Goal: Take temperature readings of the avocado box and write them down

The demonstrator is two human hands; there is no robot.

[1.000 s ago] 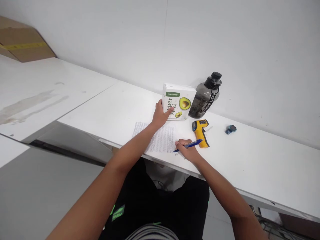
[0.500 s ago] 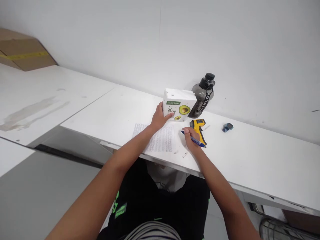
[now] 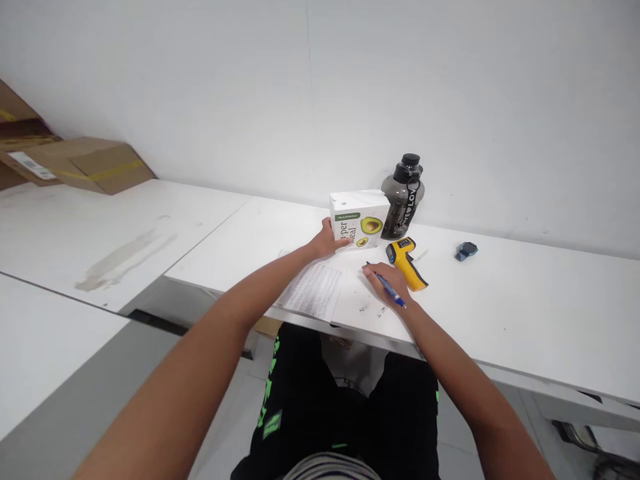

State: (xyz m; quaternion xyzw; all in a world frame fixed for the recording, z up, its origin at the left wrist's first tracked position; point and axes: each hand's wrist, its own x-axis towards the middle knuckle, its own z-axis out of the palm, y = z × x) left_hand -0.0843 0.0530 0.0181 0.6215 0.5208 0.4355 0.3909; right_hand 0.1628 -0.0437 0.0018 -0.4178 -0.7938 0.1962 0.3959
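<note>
My left hand (image 3: 326, 241) grips the lower left side of a white box (image 3: 361, 207) with avocado pictures, its thumb across the front. The box stands upright on the white table. In my right hand (image 3: 387, 280) is a blue pen (image 3: 391, 292), its tip pointing toward the sheets. Written paper (image 3: 313, 288) lies on the table below the box, partly under my left forearm. Right beside my right hand rests a yellow and black infrared thermometer (image 3: 407, 262). A dark bottle (image 3: 403, 200) with a black cap stands behind the box.
A small blue and black device (image 3: 466, 251) lies to the right on the table (image 3: 525, 300). Cardboard boxes (image 3: 105, 163) with yellow tape sit at the far left against the wall. The table's front edge runs just above my lap.
The camera view has shifted, bringing more cardboard boxes in at the left. Both hands keep their hold on the box and the pen, and the pen's angle is slightly steeper.
</note>
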